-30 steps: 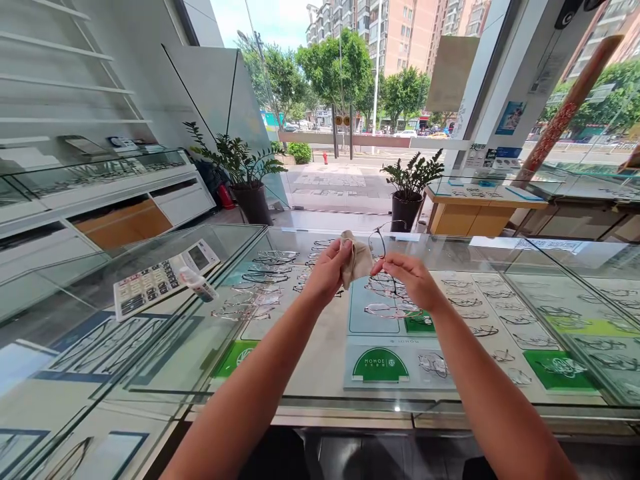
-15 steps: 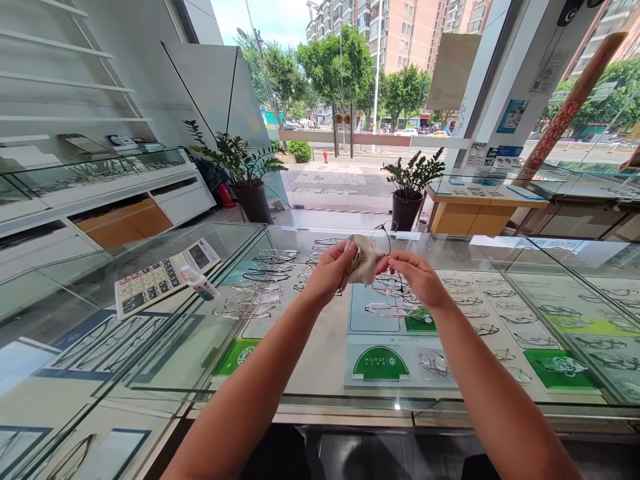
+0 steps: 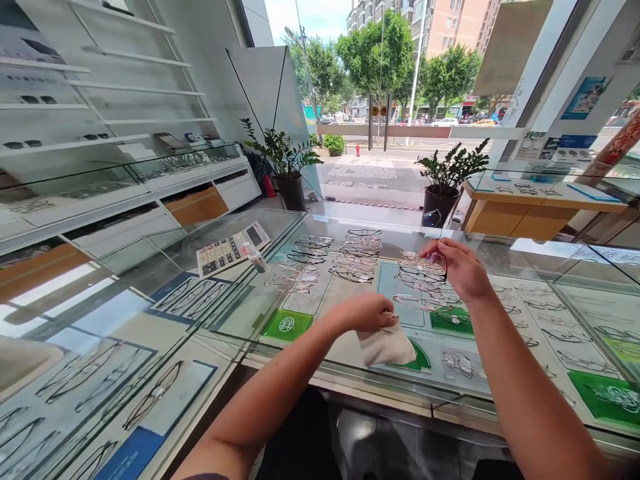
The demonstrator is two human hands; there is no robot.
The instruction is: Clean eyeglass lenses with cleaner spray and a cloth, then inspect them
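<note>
My left hand (image 3: 367, 312) pinches a beige cleaning cloth (image 3: 385, 345), which hangs spread out low over the near part of the glass counter (image 3: 320, 357). Farther off and to the right, my right hand (image 3: 463, 267) has its fingers closed on a pair of thin-rimmed eyeglasses (image 3: 431, 218). One lens stands up above the fingers, and the dark temple curves down beside them. Part of the frame is hidden by the hand. Below both hands, several rows of eyeglasses (image 3: 356, 253) show in the counter area.
To the left on the glass lie a calculator (image 3: 225, 252) and a small clear bottle (image 3: 256, 259). Green display cards (image 3: 287, 325) show under the glass. Beyond the counter stand two potted plants (image 3: 290, 190) and a wooden display table (image 3: 525, 217).
My left hand has drawn the cloth off the eyeglasses and lowered it toward me. My right hand still holds the eyeglasses, now apart from the cloth. The view has turned left.
</note>
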